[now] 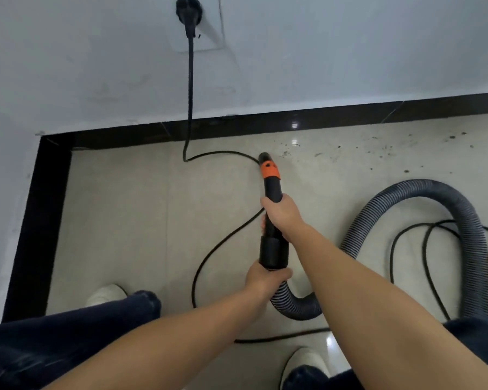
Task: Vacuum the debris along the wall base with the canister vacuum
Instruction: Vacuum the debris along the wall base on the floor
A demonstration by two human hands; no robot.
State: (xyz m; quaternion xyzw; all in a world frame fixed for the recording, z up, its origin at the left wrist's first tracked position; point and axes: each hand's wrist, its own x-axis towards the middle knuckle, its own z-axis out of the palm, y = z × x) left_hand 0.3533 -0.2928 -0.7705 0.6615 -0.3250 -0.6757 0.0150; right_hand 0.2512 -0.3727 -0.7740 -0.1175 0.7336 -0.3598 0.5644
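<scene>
Our left hand (261,278) wraps the hose cuff (273,253), our right hand (283,218) clasps the wand (272,192), steering its nozzle (264,158) toward debris (383,149) by the baseboard (265,125).

Black plastic vacuum nozzle tube with orange collar (270,187) tilted, tip down near the black baseboard; ribbed grey hose (434,218) loops behind. Dark scattered debris specks (383,149) right of tip (along baseboard).
</scene>
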